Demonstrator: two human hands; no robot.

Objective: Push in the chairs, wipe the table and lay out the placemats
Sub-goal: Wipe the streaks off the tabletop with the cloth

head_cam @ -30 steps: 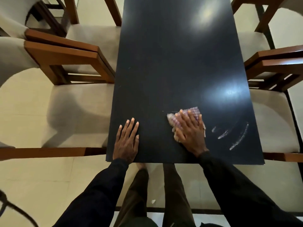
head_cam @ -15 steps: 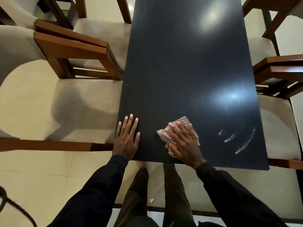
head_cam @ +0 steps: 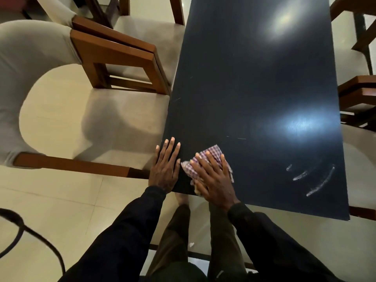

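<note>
Head view, looking down on the near end of a long dark table (head_cam: 254, 78).

Left hand (head_cam: 165, 169): lies flat on the tabletop at the near left corner, fingers straight and close together, nothing in it. The heel of the hand sits at the table's near edge.

Right hand (head_cam: 214, 180): just right of the left hand, palm down, fingers spread and straight. It presses on a checked cloth (head_cam: 211, 152), red and white, bunched under the palm. The cloth shows past the fingertips on the far side, and one corner almost touches the left thumb. Part of the cloth hangs off the near edge.

White streaks (head_cam: 311, 180): several curved smears on the near right part of the tabletop, well apart from the cloth.

Two light glares (head_cam: 301, 124) on the surface, one in the middle, one at the far end.

Near left chair (head_cam: 122, 123): beige seat drawn up to the table's left edge, wooden frame. Far left chair (head_cam: 142, 27) stands just beyond it, likewise against the edge. Right-side chairs (head_cam: 358, 92): wooden arms and pale seats close along the right edge.

Dark cable (head_cam: 30, 237) curves across the tiled floor (head_cam: 61, 200) at near left.
</note>
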